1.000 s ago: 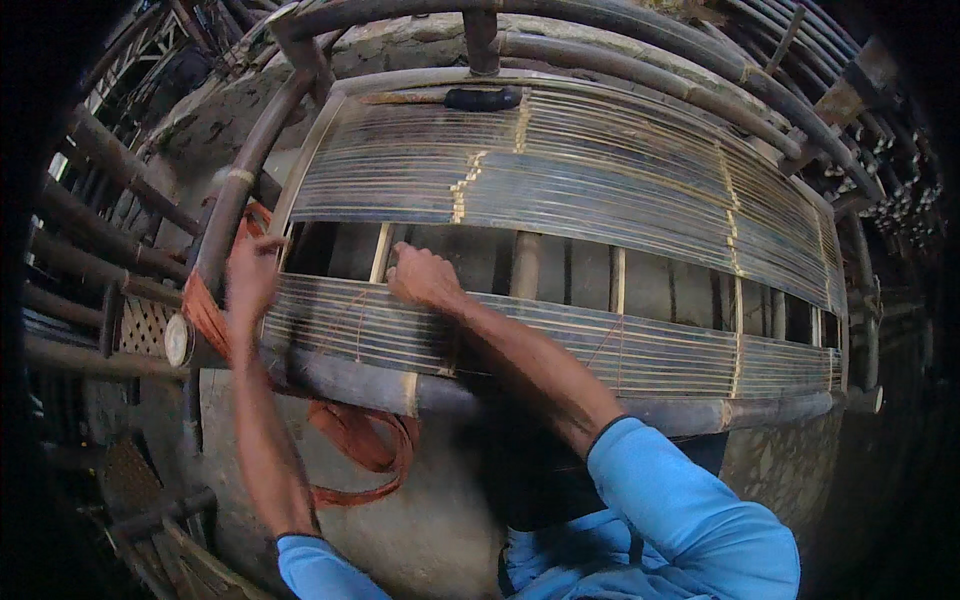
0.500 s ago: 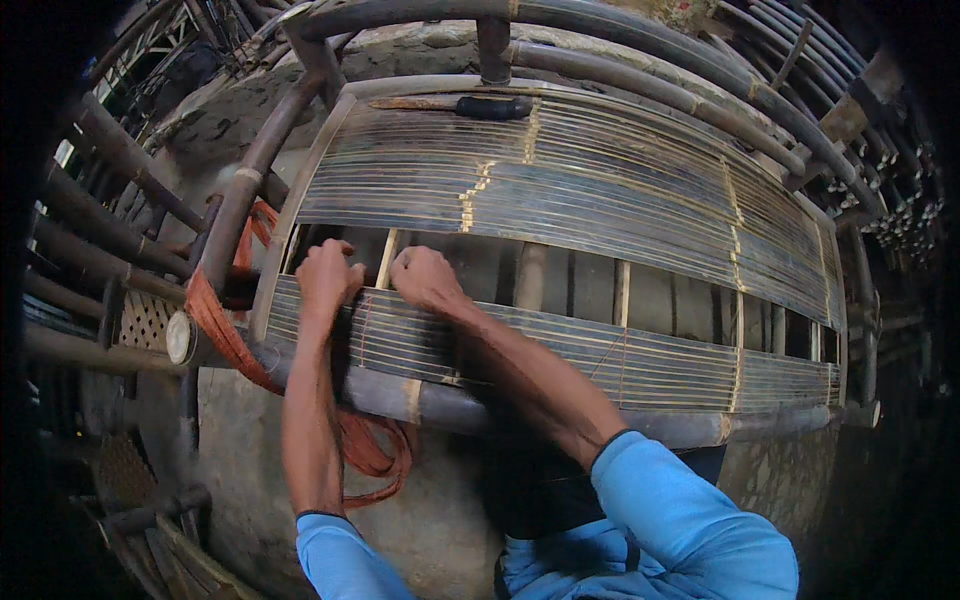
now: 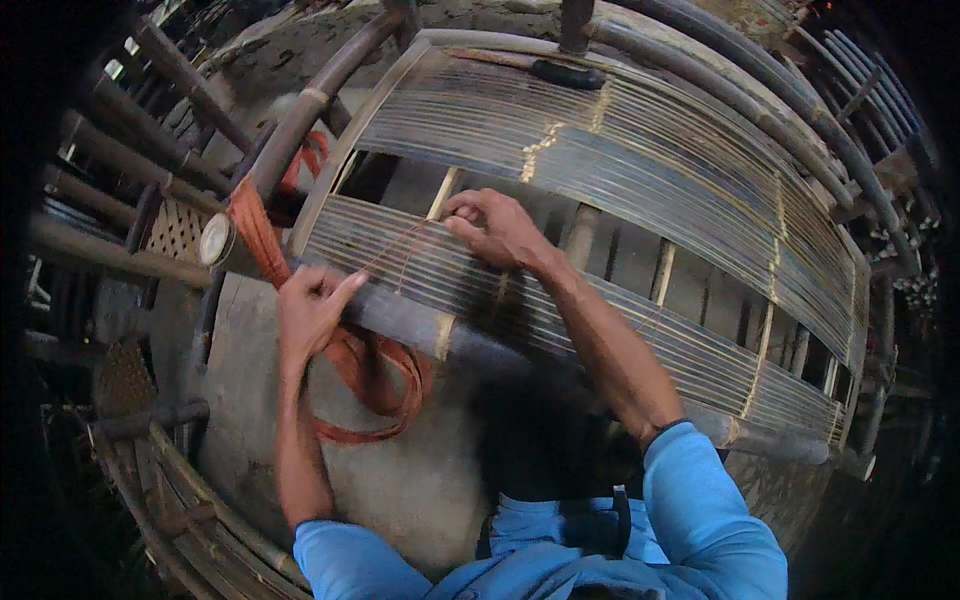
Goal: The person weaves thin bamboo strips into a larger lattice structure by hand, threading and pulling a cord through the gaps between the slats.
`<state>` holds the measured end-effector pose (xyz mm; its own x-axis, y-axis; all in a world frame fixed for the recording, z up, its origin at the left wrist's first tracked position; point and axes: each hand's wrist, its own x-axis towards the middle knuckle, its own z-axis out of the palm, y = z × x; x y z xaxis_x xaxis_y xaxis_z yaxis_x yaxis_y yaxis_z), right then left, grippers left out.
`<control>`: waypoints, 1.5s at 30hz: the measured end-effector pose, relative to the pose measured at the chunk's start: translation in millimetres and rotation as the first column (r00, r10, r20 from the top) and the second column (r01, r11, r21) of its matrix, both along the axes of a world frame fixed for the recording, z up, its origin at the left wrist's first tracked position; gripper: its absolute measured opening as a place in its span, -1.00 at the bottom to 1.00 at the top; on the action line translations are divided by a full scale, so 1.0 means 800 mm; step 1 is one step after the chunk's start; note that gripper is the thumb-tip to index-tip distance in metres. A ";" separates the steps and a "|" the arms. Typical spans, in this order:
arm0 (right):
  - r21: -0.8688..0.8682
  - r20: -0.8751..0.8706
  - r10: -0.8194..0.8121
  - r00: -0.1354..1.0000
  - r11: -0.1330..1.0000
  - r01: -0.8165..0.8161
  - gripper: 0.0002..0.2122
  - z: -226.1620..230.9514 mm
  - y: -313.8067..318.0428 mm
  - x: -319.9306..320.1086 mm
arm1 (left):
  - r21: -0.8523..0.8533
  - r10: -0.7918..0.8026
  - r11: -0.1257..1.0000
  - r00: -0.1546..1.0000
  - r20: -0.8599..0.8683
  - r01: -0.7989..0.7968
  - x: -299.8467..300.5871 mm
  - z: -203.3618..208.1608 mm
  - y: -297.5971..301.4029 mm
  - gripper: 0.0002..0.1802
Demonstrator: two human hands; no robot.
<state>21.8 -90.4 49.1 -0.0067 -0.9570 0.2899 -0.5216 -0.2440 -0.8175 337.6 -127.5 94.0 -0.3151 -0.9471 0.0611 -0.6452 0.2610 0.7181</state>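
Note:
A thin reddish-brown string (image 3: 398, 246) runs taut between my two hands over the near band of the slatted bamboo panel (image 3: 650, 170). My left hand (image 3: 312, 305) is closed on its near end, beside the thick front bamboo pole (image 3: 395, 318). My right hand (image 3: 497, 230) pinches the string at the pale crosspiece (image 3: 443, 192), over the gap between the panel's two slatted bands. Its fingertips partly hide the string's far end. Below and beside my left hand hangs a bundle of orange-red fibre strips (image 3: 262, 232), looped over the frame's corner.
A knife with a black handle (image 3: 567, 73) lies along the panel's far edge. Dark bamboo poles (image 3: 335, 75) form a frame around it. A woven lattice piece (image 3: 178, 230) sits at the left, and stacked poles (image 3: 870, 80) stand at the far right.
My left hand has moved from the gap down toward the front pole, drawing the string out. The right hand stays at the crosspiece. The whole view has shifted and tilted.

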 end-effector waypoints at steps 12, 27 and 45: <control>0.470 -0.059 -0.078 0.995 0.878 0.096 -0.51 -0.042 0.006 -0.020 | -0.109 0.315 0.720 0.182 0.932 -0.686 0.488 -0.110 0.259 -0.24; 0.400 -0.069 -0.118 0.991 0.906 0.136 -0.57 -0.051 0.007 -0.019 | 0.649 0.389 0.760 0.823 -0.414 -0.033 0.038 -0.111 0.085 -0.55; 0.441 -0.266 -0.129 0.955 0.865 0.239 -0.66 -0.022 0.032 -0.024 | 0.433 0.302 0.888 0.509 -0.806 0.158 0.074 -0.021 -0.068 -0.57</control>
